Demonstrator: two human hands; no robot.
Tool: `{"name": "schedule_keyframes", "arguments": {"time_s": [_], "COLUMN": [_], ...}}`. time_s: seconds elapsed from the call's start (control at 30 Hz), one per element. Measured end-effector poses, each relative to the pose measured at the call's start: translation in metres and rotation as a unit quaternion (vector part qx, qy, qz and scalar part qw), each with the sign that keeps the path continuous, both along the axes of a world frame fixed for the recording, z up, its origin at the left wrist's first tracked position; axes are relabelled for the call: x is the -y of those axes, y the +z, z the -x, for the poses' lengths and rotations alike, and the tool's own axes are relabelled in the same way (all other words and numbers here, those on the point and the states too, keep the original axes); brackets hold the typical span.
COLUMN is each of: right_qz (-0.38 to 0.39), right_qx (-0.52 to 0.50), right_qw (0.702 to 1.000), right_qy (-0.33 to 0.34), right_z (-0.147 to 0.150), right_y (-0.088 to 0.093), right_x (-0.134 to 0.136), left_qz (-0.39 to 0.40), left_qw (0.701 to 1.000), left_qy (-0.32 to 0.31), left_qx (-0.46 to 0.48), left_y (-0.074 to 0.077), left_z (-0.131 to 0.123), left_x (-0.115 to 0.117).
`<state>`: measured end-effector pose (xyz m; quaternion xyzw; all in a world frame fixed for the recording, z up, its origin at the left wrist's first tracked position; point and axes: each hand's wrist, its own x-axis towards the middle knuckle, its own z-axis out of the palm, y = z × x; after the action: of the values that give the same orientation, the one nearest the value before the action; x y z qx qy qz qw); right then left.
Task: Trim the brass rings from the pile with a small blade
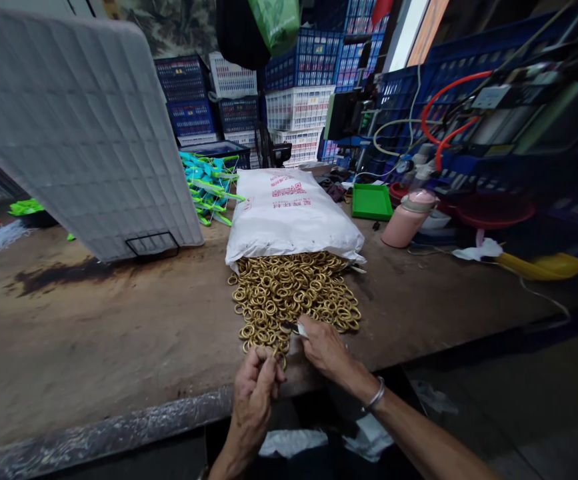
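Observation:
Gold-coloured rings [293, 290] spill in a heap from the open mouth of a white sack [289, 223] with red print, lying on the table. At the near edge of the heap, my left hand [255, 393] pinches one gold ring [282, 360] between thumb and fingers. My right hand [327, 352], with a metal bangle on its wrist, is closed on a small dark-tipped tool [291, 327] with a white part near the fingers. The tool's tip points left over the rings; its exact kind is too small to make out.
A tall pale ribbed panel [83, 127] stands at left on a wire foot. Green and turquoise plastic pieces [211, 183] lie behind it. A green tray [371, 202], pink bottle [409, 219] and yellow scoop-like piece [543, 265] are at right. Stacked crates [299, 110] fill the back.

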<state>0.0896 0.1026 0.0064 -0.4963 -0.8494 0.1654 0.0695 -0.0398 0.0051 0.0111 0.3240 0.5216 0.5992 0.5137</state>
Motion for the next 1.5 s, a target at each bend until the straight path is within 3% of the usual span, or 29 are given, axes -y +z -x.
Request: {"name": "schedule_keyframes", "arguments": {"time_s": [0.27, 0.5, 0.73, 0.93, 1.13, 1.5], "right_qz": [0.007, -0.003, -0.009, -0.013, -0.012, -0.002], "right_qx": [-0.033, 0.03, 0.073, 0.01, -0.018, -0.023], "right_qw": [0.994, 0.997, 0.997, 0.999, 0.999, 0.998], "right_qy": [0.104, 0.067, -0.026, 0.047, 0.034, 0.053], "right_z": [0.01, 0.022, 0.009, 0.004, 0.011, 0.013], "right_y": [0.009, -0.003, -0.002, -0.01, -0.028, -0.022], "right_x": [0.028, 0.028, 0.004, 0.016, 0.033, 0.03], "left_qz": [0.032, 0.071, 0.072, 0.086, 0.031, 0.02], "left_qw": [0.999, 0.997, 0.992, 0.98, 0.981, 0.974], "left_qy": [0.004, -0.009, -0.042, -0.022, -0.019, -0.014], "left_qx": [0.021, 0.023, 0.093, 0.178, 0.189, 0.227], "left_y": [-0.012, -0.016, 0.0, -0.004, -0.005, -0.002], "left_z": [0.001, 0.008, 0.009, 0.017, 0.019, 0.02], "left_x": [-0.007, -0.006, 0.019, 0.022, 0.023, 0.024]}}
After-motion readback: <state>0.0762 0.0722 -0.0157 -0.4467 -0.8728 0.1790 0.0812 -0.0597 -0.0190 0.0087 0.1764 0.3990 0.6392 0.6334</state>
